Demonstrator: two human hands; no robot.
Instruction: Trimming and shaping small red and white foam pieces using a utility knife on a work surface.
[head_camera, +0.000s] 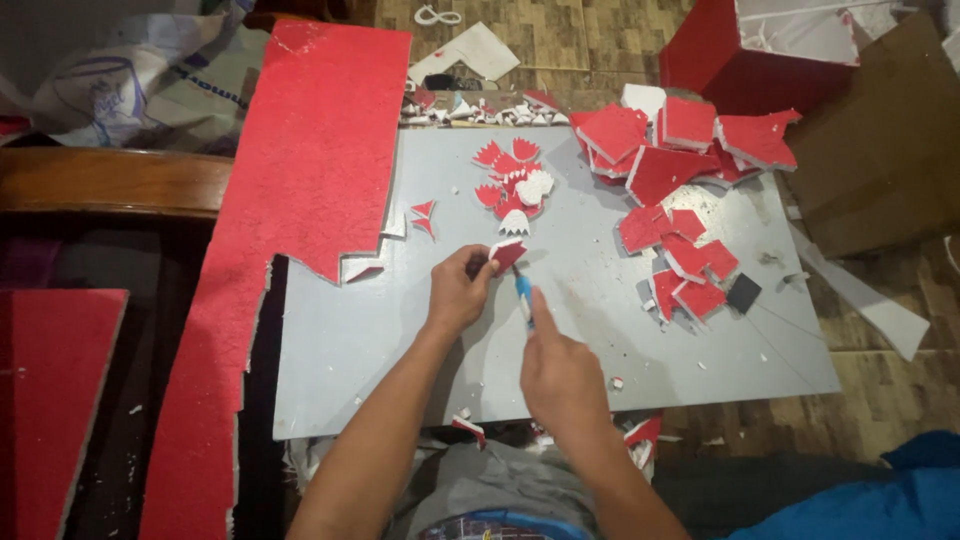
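across the low grey board (400, 340) where the person works, a long red foam sheet (300, 200) with a ragged, broken edge lies down the left side, reaching from the top of the board to the floor near the knees. further left a second red panel (50, 400) rests on the dark floor. beyond the board's far right corner stands a red box (720, 60), with a brown cardboard sheet (880, 140) beside it. on the right half of the board sits a heap of broken red-and-white foam chunks (690, 190). near the top middle lies a cluster of small cut red and white shapes with pointed edges (512, 180), and two tiny red triangles (423, 216) sit just left of them. at the centre, the left hand (458, 290) pinches a small red foam piece (507, 253) between thumb and fingertips, just above the board. the right hand (560, 370) is closed around a blue-handled cutter (524, 295), its tip pointing up at the piece. white crumbs dot the board.
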